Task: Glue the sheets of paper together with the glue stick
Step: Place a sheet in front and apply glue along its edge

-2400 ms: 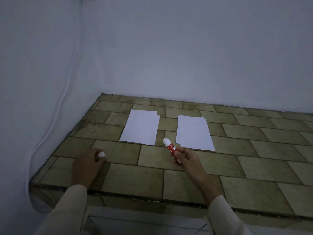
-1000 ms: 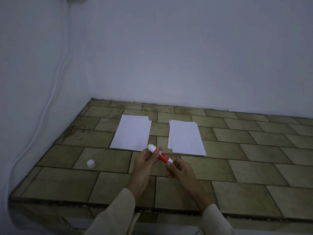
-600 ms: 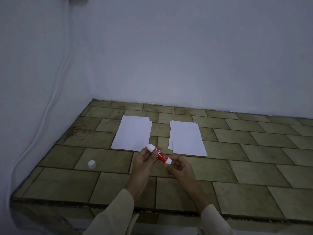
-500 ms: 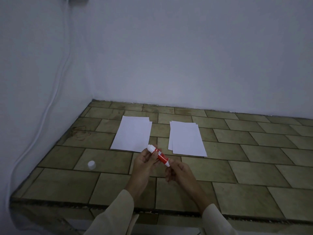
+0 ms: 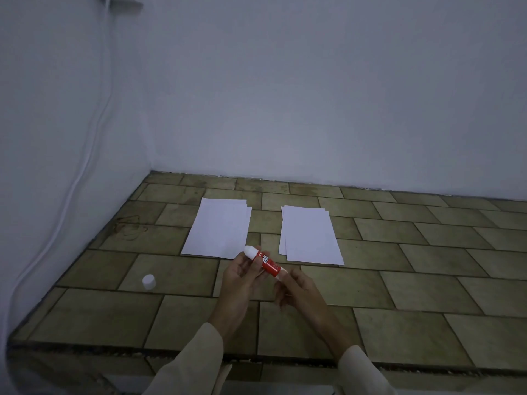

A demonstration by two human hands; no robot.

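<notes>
Showing a red glue stick point(image 5: 266, 263) with white lettering on its label, a white tip at the far end and a white base at the near end. Lying white and unmarked: two stacks of paper, the left stack point(image 5: 219, 228) and the right stack point(image 5: 309, 235). Standing white on the tiles: a small cap point(image 5: 149, 281). Wearing a brick-like pattern of olive-tan rectangular tiles with dark grout lines: the counter point(image 5: 427, 252), with a dark brownish stain near its left edge. Looking pale bluish-grey and plain: the walls point(image 5: 313, 95), with a white cable point(image 5: 85, 155) running down the left one. Showing cream: both sleeves point(image 5: 196, 363).
</notes>
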